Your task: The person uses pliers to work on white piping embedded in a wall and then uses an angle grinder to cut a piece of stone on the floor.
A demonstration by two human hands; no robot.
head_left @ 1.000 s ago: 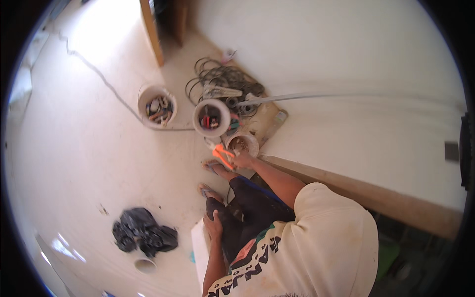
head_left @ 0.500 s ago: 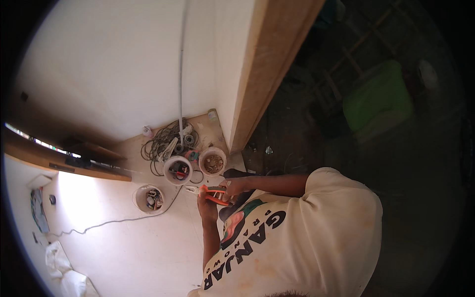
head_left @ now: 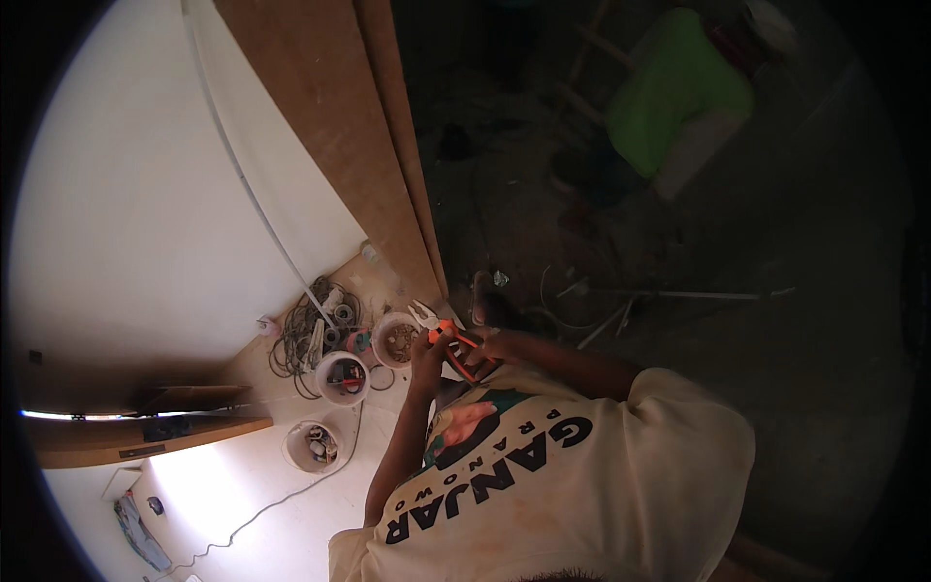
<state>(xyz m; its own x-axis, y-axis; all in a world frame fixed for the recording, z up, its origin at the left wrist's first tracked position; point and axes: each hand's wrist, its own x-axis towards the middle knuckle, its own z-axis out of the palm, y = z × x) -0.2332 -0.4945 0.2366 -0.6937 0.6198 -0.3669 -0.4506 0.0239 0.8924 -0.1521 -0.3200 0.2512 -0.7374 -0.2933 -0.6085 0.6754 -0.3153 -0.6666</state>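
I hold a pair of combination pliers with orange-and-black handles (head_left: 467, 341) in front of my shirt. Their metal jaws (head_left: 423, 314) point away from me and look parted. My left hand (head_left: 433, 347) is closed round the pliers near the pivot. At the handle ends is my right hand (head_left: 493, 345), its fingers curled about them; whether something small is also in these fingers I cannot make out. Just beyond the pliers, a pale bucket (head_left: 396, 339) holds brownish bits. Left of it, a white bucket (head_left: 342, 378) has dark and red tools inside.
Nearer on the left stands another bucket (head_left: 311, 446) with mixed items. A heap of coiled cable (head_left: 291, 335) lies against the wall, below a thin pipe (head_left: 242, 175). A wooden door frame (head_left: 364, 126) rises ahead. Green cloth (head_left: 669, 97) shows in the dark room at right.
The view has swung to the right, so the door frame and dark room take up more of it. The pliers' jaws have turned from pointing left to pointing away from me.
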